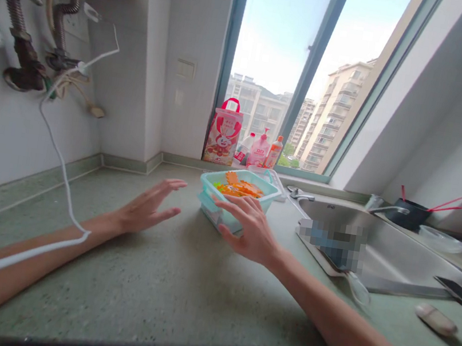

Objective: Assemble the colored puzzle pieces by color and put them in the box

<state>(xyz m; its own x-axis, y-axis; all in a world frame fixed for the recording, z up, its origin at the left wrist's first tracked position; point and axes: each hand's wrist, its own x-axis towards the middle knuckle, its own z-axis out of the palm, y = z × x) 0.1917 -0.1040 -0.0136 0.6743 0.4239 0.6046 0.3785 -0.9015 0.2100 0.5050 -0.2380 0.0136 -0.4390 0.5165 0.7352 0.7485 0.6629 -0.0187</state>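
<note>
A pale teal plastic basket (230, 219) stands on the speckled grey-green counter (145, 281), holding orange pieces (241, 187) and a little yellow-green at the left. What the orange pieces are, I cannot make out. Over the basket's near side is my right hand (251, 228), fingers stretched out and thumb apart; whether it touches the rim I cannot tell. To the left of the basket, my left hand (151, 207) hovers above the counter with its fingers extended and nothing in it. A clear lid or tray (279, 183) lies behind the basket.
On the right is a steel sink (393, 249) with a faucet (390, 209); a blurred-out device (328, 245) lies at its left edge. A pink-red bag (223, 137) and several bottles stand at the window. A white cable (67, 189) crosses my left forearm.
</note>
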